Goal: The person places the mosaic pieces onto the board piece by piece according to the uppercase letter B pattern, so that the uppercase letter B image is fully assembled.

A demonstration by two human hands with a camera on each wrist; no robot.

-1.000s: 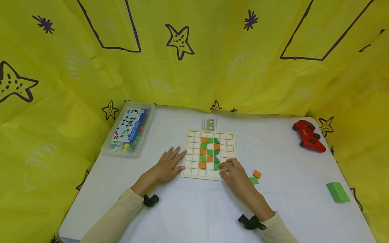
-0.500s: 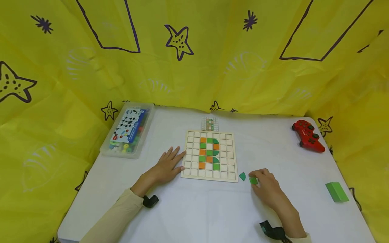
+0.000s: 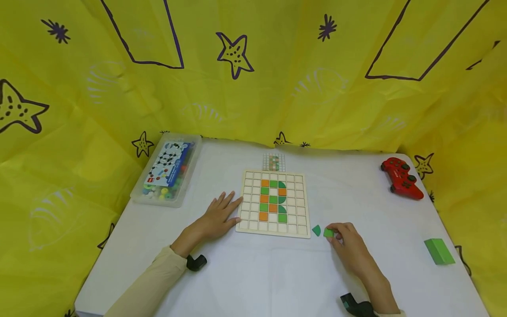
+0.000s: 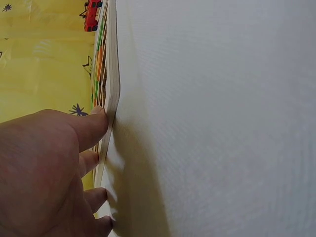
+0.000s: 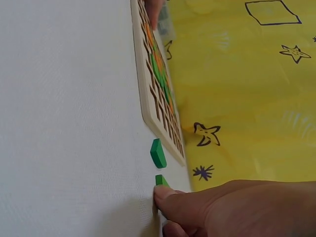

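Observation:
A wooden grid board (image 3: 295, 229) lies flat, with orange, green and dark green tiles set in its middle cells as a letter R. My left hand (image 3: 215, 219) rests at the board's left edge, fingers spread. In the left wrist view its thumb (image 4: 93, 129) touches the wooden rim. Right of the board, my right hand (image 3: 350, 246) pinches a light green square tile (image 3: 328, 232) between thumb and forefinger. Just beside that tile, a dark green quarter-round tile (image 3: 316, 230) lies loose on the table. The right wrist view shows the green tile (image 5: 161, 180) partly covered by the thumb.
A small pattern card (image 3: 273, 162) lies behind the board. At the back left sits a clear plastic box (image 3: 168, 169) of colored pieces. A red game controller (image 3: 402, 178) and a green block (image 3: 439, 251) are on the right. Yellow cloth hangs behind the white table.
My right hand has left a green tile in the board's lower cell and moved right to the loose tiles. It now pinches a green square, shifted slightly left. My left hand stays put.

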